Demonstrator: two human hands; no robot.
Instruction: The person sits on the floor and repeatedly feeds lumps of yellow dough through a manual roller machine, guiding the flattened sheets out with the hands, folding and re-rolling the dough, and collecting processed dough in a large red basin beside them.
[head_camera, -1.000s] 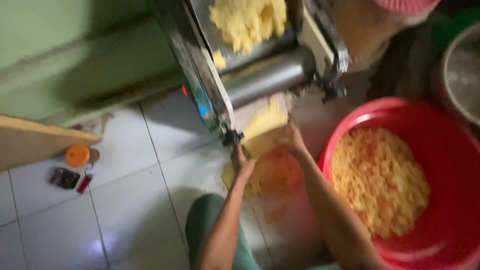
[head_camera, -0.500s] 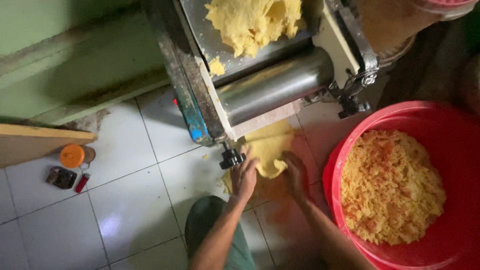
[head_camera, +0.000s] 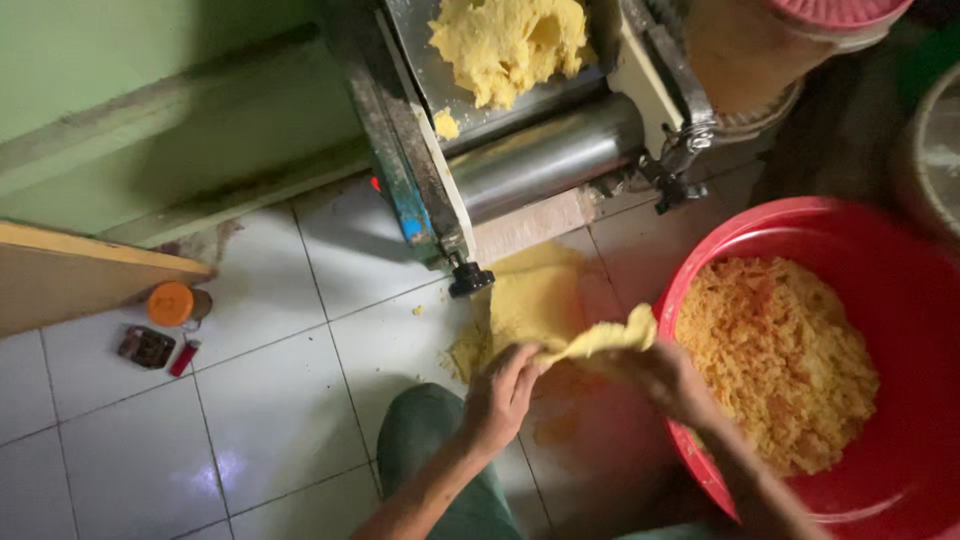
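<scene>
A thin yellow dough sheet is held between my two hands above the floor, beside the rim of a big red basin. My left hand grips its left end, my right hand grips its right end, blurred by motion. Behind them, yellow dough crumbs and a flat patch of dough lie on the floor below a metal roller machine. A lump of yellow dough rests on the machine's upper tray. My green-clad knee shows beneath my left arm.
The red basin at right holds a heap of shredded yellow dough. An orange-lidded jar, a small dark box and a red lighter lie on white floor tiles at left, near a wooden board.
My hands came down from the machine's outlet and lifted the dough sheet toward the red basin. The view shifted, so the machine now sits higher in the frame.
</scene>
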